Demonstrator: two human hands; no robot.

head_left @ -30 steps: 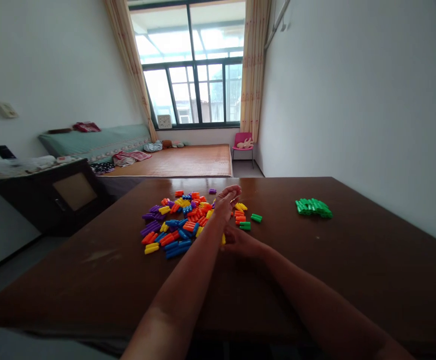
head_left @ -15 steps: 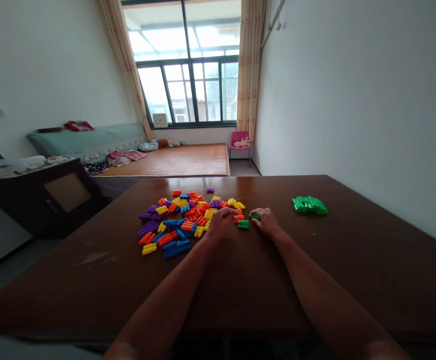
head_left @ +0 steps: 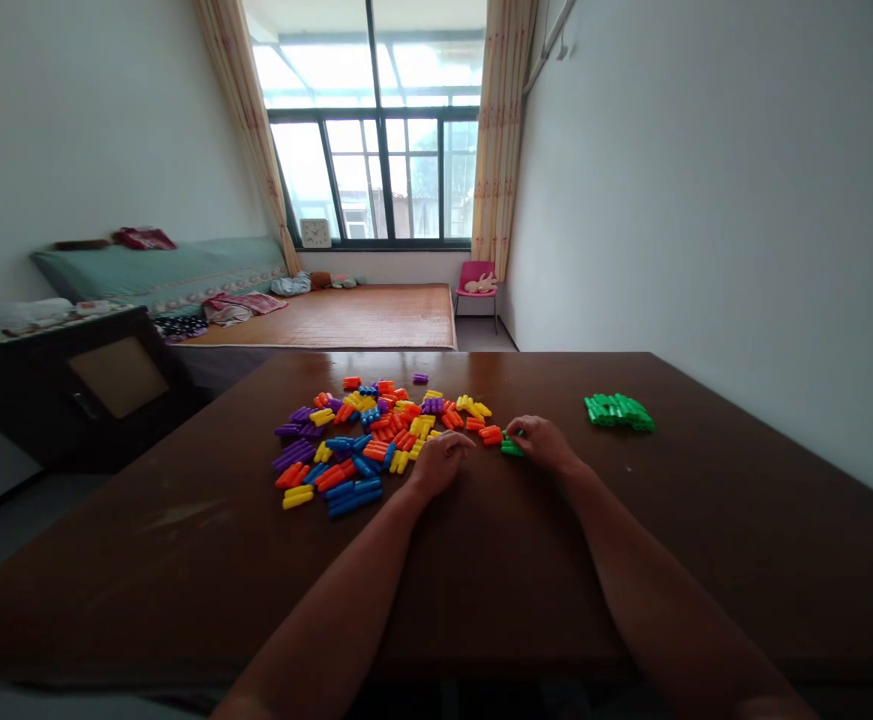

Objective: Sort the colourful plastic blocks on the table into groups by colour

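Observation:
Beside the right edge of a mixed pile of small plastic pieces (head_left: 398, 425), my left hand (head_left: 440, 462) rests low over the table with its index finger stretched to the right, and no piece shows in it. My right hand (head_left: 542, 440) has its thumb and fingers closed at green pieces (head_left: 512, 449), partly hidden by the fingertips. An orange piece (head_left: 491, 435) lies between the hands, close to the green ones. Farther right sits a separate group of green pieces (head_left: 619, 411), laid side by side.
The pile holds purple, blue, yellow and orange pieces on a dark brown table (head_left: 481, 580). A single purple piece (head_left: 421, 379) lies behind it. Beyond the table are a bed (head_left: 376, 310), a pink chair (head_left: 477, 275) and, at left, a dark cabinet (head_left: 98, 385).
The green piece that lay between the hands is now at my right fingertips. An orange piece has shifted right. My left hand has drawn slightly nearer to me; the view has turned slightly.

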